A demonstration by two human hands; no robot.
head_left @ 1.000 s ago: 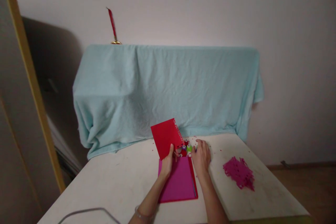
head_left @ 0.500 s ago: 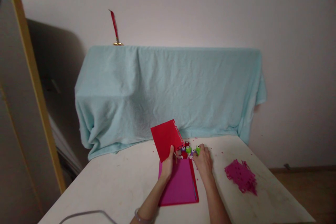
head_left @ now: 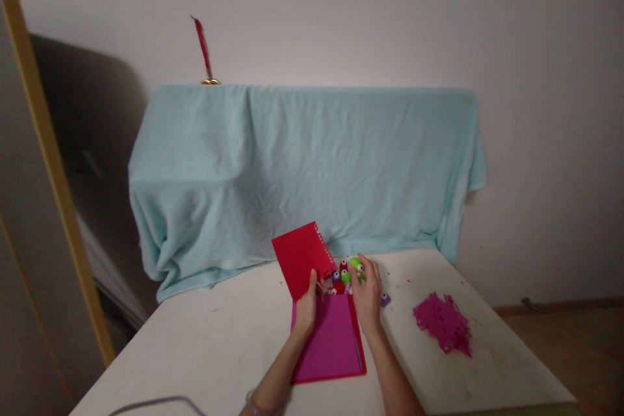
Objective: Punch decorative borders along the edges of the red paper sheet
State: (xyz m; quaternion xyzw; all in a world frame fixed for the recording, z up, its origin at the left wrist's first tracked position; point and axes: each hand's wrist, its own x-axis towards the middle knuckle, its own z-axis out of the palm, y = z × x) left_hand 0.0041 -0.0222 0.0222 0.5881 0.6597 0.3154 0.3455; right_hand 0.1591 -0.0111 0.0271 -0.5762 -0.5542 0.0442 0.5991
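My left hand [head_left: 305, 310] grips a red sheet of paper [head_left: 299, 257], its thumb lying on the front. A row of small notches runs down the sheet's right edge. My right hand [head_left: 368, 289] curls its fingers around a small green eye-topped piece [head_left: 355, 262]; the contact is partly hidden. Between the hands sit several small colourful pieces, among them a red one [head_left: 338, 288], with white, eye-like tops. A purple piece [head_left: 385, 299] lies just right of my right hand. Below both hands rests a magenta sheet [head_left: 326, 344] on a red backing.
A heap of cut magenta paper [head_left: 443, 323] lies on the right of the white table [head_left: 219, 344]. Tiny paper bits are scattered near the back. A light blue cloth [head_left: 312, 162] hangs behind the table. A grey cable [head_left: 156, 402] curves along the front left.
My right hand has shifted left and slightly up to a green piece. A purple piece now shows to its right. My left hand still holds the red sheet; the whole view has shifted slightly.
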